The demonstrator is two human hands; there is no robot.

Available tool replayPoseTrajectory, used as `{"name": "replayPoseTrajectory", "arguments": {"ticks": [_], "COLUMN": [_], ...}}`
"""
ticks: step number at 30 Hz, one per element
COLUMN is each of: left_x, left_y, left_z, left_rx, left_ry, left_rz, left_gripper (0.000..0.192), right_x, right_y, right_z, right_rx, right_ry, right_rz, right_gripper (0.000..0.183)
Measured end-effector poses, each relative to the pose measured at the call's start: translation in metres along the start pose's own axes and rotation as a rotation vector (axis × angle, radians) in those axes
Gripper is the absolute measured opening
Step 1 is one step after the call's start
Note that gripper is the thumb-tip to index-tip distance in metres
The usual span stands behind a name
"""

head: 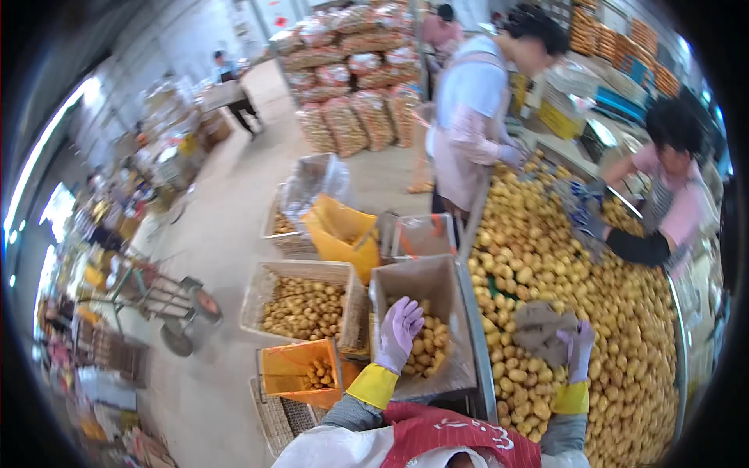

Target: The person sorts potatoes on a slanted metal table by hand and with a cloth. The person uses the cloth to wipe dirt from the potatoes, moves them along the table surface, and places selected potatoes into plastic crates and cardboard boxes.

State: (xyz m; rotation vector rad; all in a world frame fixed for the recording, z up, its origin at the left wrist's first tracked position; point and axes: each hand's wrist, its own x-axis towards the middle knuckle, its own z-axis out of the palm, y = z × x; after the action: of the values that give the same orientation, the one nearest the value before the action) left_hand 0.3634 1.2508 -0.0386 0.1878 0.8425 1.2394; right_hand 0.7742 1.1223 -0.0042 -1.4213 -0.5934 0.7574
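My left hand (399, 333), in a lilac glove with a yellow cuff, hovers with fingers apart over a plastic-lined bin (459, 351). Small yellow potatoes (432, 339) lie inside that bin. On the right, my right hand (579, 351), gloved the same way, grips the edge of a crumpled grey-brown cloth (541, 332). The cloth rests on a broad heap of potatoes (629, 368) in a metal-edged sorting table (477, 339).
A co-worker (474, 117) stands at the table's far end; another person (673, 181) reaches in from the right. Left of the bin are a white crate (251, 304) of potatoes, an orange basket (281, 374) and a yellow bag (333, 234). A hand truck (175, 298) stands farther left.
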Motion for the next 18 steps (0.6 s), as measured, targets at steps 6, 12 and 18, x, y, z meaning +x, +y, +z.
{"name": "replayPoseTrajectory", "arguments": {"ticks": [6,12,18], "left_x": [0.004,0.027,0.018], "left_y": [-0.057,-0.131,-0.129], "left_z": [0.053,0.079,0.073], "left_rx": [0.532,1.649,1.979], "left_ry": [-0.267,-0.407,-0.313], "left_rz": [0.230,0.935,0.808], "left_gripper": [0.044,0.050,0.047], "right_x": [-0.042,-0.072,0.037], "right_y": [-0.092,0.040,0.055], "right_z": [0.042,0.082,0.155], "right_rx": [-0.412,-1.474,-1.298], "right_ry": [0.191,-0.345,-0.362], "right_rz": [-0.384,-0.542,-0.471], "right_gripper": [0.023,0.060,0.075]}}
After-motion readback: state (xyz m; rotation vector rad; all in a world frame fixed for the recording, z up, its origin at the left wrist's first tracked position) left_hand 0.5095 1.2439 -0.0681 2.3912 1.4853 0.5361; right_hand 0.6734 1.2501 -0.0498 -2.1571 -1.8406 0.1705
